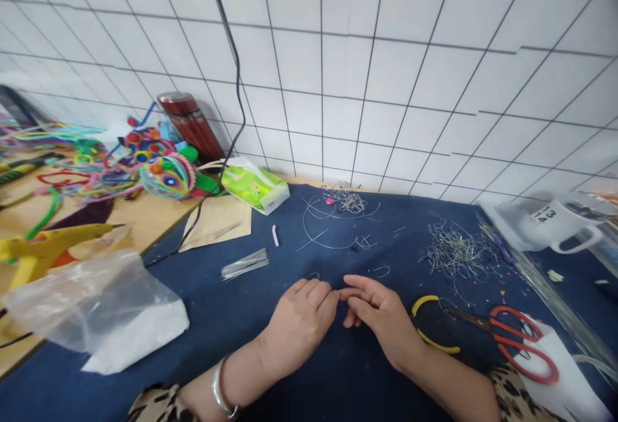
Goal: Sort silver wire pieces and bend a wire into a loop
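Observation:
My left hand [306,319], with a silver bangle at the wrist, is closed, thumb and fingers pressed together. Whatever it pinches is too small or hidden to make out. My right hand [379,316] meets it at the fingertips, its fingers loosely stretched and the thumb apart; nothing shows between them. A thin wire loop [313,275] lies just beyond the left knuckles. Another small curved wire [382,272] is beyond the right hand. Pliers with yellow handles [449,347] and red-handled scissors [525,345] lie close to the right forearm.
On the dark blue cloth [222,319] are a bundle of straight wires [245,264], a tangled wire pile [456,249] and a clear plastic bag [140,319]. A yellow glue gun [53,245] lies left. A white mug [560,226] stands right. A black cable [236,68] hangs before the tiled wall.

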Available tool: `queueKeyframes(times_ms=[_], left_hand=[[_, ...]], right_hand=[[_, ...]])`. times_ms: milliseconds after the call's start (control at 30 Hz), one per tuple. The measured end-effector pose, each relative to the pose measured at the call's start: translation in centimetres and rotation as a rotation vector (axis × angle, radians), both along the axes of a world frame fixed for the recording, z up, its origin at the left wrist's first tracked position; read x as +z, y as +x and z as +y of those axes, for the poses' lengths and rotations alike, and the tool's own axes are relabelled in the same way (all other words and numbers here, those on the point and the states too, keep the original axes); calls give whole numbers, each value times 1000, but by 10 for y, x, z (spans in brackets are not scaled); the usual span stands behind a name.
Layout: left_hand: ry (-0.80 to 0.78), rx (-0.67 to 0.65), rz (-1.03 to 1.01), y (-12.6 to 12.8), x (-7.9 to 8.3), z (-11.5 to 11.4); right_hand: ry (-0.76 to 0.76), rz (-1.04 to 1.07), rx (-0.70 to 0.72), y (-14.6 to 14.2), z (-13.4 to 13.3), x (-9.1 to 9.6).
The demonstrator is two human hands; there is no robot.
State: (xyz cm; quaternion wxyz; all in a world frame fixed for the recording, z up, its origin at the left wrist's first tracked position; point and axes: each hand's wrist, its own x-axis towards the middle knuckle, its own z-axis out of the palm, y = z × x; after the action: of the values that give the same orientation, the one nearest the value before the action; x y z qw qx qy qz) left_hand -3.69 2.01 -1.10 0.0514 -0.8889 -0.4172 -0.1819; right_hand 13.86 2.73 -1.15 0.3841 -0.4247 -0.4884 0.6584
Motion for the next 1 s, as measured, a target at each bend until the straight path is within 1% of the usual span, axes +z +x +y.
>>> queueKeyframes(times_ms=[133, 200, 300, 367, 433, 567, 633, 700, 800, 867, 933, 1000], left_hand=[[-33, 35, -24, 5, -5, 1], [-53, 77, -69, 6, -8, 4], [-66, 170, -167, 0, -9, 11], [-38, 216, -193, -5, -5, 19], [4, 224, -123, -9, 1, 28], [44, 188, 166, -6, 11, 51], [18, 157, 248, -1, 11, 64], [-14, 122, 257, 3, 8, 78], [-64, 60, 219, 5, 6, 96], [-108, 28, 155, 2, 8, 105], [-156, 24, 56, -3, 16, 112], [-194, 60, -81, -10, 28, 119]], right_hand=[[17, -19, -3, 1, -3, 2], [33, -15, 21, 2, -4, 1], [77, -31, 101, 5, -4, -3], [116, -76, 157, 5, -4, -3], [142, -132, 199, 5, -5, -3], [159, -186, 233, 4, -6, -2], [170, -193, 244, 4, -7, -4], [183, -200, 255, 5, -7, -6], [209, -211, 269, 6, -7, -9], [231, -221, 279, 6, -6, -10], [248, -226, 287, 7, -6, -11], [260, -222, 293, 8, -5, -12]])
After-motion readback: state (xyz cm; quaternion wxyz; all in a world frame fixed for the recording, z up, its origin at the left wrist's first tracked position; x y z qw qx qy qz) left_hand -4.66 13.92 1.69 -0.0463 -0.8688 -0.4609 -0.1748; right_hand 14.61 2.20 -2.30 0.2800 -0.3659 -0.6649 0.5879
